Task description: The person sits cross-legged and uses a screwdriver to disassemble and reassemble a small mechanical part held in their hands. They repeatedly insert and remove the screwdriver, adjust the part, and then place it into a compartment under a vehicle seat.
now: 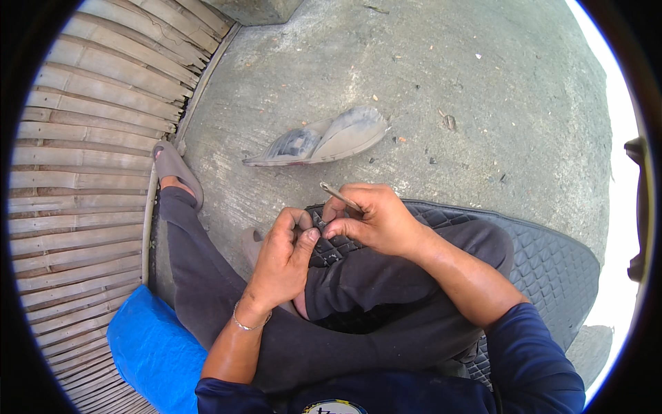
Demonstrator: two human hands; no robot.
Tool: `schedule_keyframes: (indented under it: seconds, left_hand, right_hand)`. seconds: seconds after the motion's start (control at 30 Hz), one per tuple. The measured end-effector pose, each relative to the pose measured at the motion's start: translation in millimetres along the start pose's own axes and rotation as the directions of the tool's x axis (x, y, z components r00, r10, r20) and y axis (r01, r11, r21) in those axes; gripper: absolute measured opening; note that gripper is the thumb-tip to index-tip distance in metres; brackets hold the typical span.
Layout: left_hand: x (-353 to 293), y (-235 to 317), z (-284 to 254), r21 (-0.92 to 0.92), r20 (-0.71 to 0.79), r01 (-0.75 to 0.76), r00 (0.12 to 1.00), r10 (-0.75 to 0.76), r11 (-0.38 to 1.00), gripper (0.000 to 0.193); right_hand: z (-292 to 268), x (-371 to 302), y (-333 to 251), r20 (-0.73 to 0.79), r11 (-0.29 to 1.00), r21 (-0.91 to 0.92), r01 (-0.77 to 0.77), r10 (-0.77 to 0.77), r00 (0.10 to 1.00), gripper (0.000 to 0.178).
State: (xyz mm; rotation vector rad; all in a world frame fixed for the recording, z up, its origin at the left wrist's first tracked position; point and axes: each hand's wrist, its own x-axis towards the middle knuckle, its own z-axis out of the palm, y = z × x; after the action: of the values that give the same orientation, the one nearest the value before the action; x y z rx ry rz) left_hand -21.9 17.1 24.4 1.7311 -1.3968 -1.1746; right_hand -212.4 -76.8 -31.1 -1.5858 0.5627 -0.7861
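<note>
My right hand (365, 214) is closed around a slim, brownish-grey stick-like tool (339, 196), whose rounded tip points up and left past the fingers. Its thumb and fingertips are pinched low, close to the left fingertips. My left hand (286, 252) is also closed, thumb against the curled forefinger. Whatever lies between its fingertips is too small to make out. Both hands are above my bent leg and a black quilted mat (545, 259). Beyond them, on the concrete, lies a dusty grey curved piece (321, 138) that looks like a worn slipper or sole.
A bamboo-slat wall (89, 186) runs along the left. My outstretched foot wears a grey-brown slide (178, 172) beside it. A blue sheet-covered bundle (155, 348) sits at the lower left. Part of another slide (252, 243) shows behind my left hand. Small debris dots the concrete floor (483, 124).
</note>
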Motion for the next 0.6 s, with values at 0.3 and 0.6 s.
schedule_keyframes:
  seconds: [0.3,0.6]
  left_hand:
    - [2,6,-1,-0.133,-0.110,-0.055,0.993,0.040,0.990,0.017]
    - [1,12,2,-0.103,-0.164,-0.052,0.986,0.035,0.993,0.016]
  right_hand:
    - [-4,2,-3,0.032,0.950,0.253,-0.181,0.179,0.983,0.020]
    - [-7,3,-6,0.019,0.982,0.124,-0.140,0.139,0.990,0.022]
